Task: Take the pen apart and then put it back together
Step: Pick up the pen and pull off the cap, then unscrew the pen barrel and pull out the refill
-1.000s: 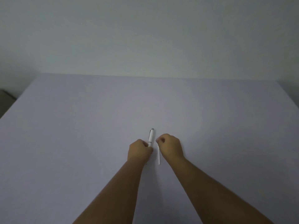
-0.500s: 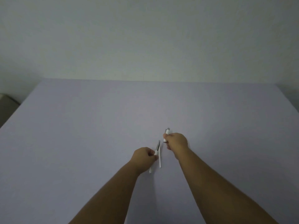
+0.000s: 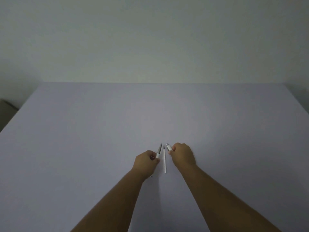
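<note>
The pen is in pieces. My left hand [image 3: 145, 160] is closed around a white and grey barrel piece [image 3: 159, 150] whose tapered grey end points away from me. My right hand [image 3: 182, 154] pinches the white upper piece with a silver cap [image 3: 168, 147]. Between the hands a thin white refill [image 3: 164, 160] lies flat on the table, dark tip pointing away from me. A tiny dark end [image 3: 151, 176] shows below my left wrist; I cannot tell what it belongs to.
The pale lavender table [image 3: 100, 131] spreads wide on all sides, its far edge against a plain wall. At the far left edge a dark object [image 3: 6, 111] stands beside the table.
The pen held by both hands has come apart. My right hand carried the capped piece off to the right, my left kept the barrel piece, and the hands now sit either side of the refill.
</note>
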